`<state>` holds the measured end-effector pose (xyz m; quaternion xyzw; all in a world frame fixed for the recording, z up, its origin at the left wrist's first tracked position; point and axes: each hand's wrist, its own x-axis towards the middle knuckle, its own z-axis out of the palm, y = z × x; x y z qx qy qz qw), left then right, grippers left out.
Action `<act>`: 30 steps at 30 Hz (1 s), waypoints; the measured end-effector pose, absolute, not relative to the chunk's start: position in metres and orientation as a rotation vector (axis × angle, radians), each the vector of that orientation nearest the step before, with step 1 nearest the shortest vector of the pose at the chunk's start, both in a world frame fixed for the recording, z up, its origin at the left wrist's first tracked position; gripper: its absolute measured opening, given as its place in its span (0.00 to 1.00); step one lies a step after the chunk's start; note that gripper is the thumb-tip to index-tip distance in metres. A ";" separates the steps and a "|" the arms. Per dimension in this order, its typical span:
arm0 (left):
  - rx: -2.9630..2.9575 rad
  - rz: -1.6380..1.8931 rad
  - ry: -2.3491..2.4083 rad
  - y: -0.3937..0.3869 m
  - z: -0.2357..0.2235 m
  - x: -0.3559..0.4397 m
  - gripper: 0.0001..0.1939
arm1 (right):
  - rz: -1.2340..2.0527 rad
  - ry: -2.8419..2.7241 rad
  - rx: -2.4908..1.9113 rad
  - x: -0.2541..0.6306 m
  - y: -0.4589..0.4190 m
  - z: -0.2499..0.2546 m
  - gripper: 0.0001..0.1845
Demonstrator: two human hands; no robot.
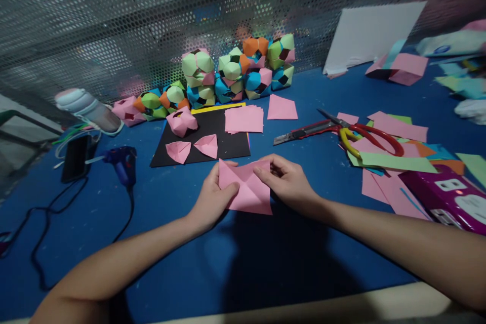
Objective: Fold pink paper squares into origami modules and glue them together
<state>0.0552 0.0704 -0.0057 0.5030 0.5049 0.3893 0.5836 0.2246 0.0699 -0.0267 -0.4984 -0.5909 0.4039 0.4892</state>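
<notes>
A creased pink paper square [248,192] is held up between both hands over the near middle of the blue table. My left hand [212,195] pinches its left side, thumb on top. At the upper right corner my right hand [286,179] grips it, thumb on the face and fingers behind. Fold lines cross in the sheet's middle, and its top edge dips between the hands. Beyond it, two folded pink paper pieces [206,146] and a pink folded paper ball [182,121] lie on a black sheet [231,148]. A stack of pink paper squares [244,119] overlaps that sheet.
Colourful paper balls [231,68] line the perforated metal screen. At left are a glue gun [123,162], a phone [76,158] and a bottle [89,109]. Scissors [372,134], a box cutter [304,131], paper scraps [402,162] and a purple power strip [450,195] lie right.
</notes>
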 end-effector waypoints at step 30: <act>1.340 0.924 1.240 0.071 -0.005 0.055 0.17 | 1.012 -1.358 -1.197 0.224 0.070 -0.022 0.09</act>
